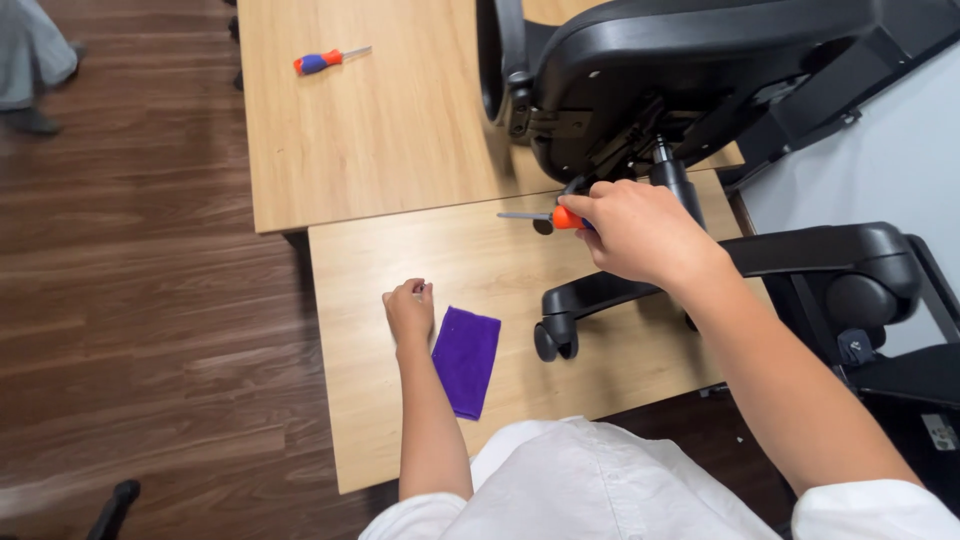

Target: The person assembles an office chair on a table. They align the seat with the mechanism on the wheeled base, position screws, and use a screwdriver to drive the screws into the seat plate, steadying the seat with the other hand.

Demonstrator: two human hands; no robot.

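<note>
Screwdriver (pixel 548 216) sits gripped in the right hand (pixel 638 232), fingers clenched around its orange handle, just under the overturned chair (pixel 700 70). Left hand (pixel 409 310), fisted, rests on the tabletop (pixel 380 400) beside a purple cloth (pixel 466 360).

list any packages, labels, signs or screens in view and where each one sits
Label: one small pale rectangular sticker on the black chair base at the lower right edge; its print is too small to tell.
No packages, signs or screens are in view.
</note>
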